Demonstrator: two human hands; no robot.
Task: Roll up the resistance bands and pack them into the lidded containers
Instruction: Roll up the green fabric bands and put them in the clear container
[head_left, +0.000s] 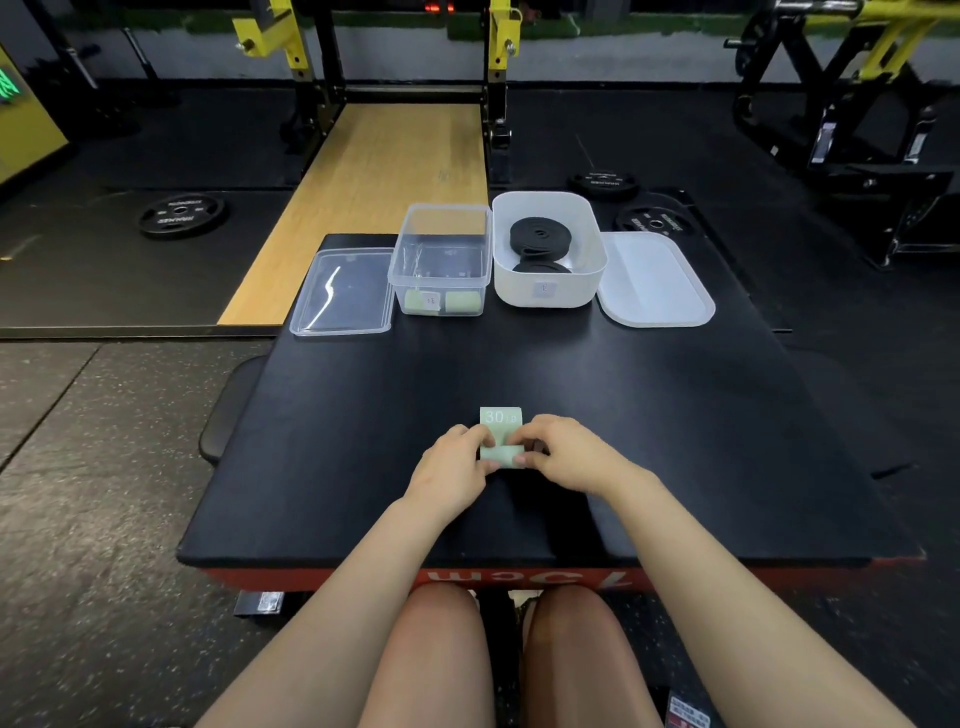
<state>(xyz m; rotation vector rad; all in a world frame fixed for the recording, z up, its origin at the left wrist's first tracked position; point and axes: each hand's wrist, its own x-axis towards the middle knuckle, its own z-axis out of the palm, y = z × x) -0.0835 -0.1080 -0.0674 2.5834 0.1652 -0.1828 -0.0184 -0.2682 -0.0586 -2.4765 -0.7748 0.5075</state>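
A pale green resistance band (500, 419) marked "30" lies on the black table top (519, 364), partly rolled at its near end. My left hand (457, 462) and my right hand (563, 457) pinch that roll from either side. At the back stands a clear container (441, 244) with two green rolled bands (444, 301) inside. To its right a white container (548, 291) holds black rolled bands (540, 239).
A clear lid (343, 291) lies left of the clear container and a white lid (654, 280) right of the white one. Weight plates (181, 213) lie on the gym floor, and a yellow-and-black rack (395, 52) stands behind the table.
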